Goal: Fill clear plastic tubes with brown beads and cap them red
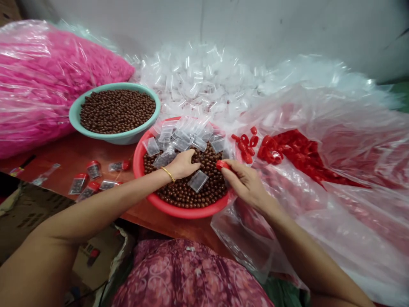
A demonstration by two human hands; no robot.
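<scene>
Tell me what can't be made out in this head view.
Head view:
- Left hand: its back hides whatever it grips in the red basin.
- Capped tubes: too small to tell contents.
- Pink bag: cut off by the left edge.

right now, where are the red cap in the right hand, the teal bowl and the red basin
red cap (223, 164): head view, on its top, held by the right hand (247, 184)
teal bowl (73, 114): head view, on its left rim
red basin (182, 212): head view, on its near rim
</scene>
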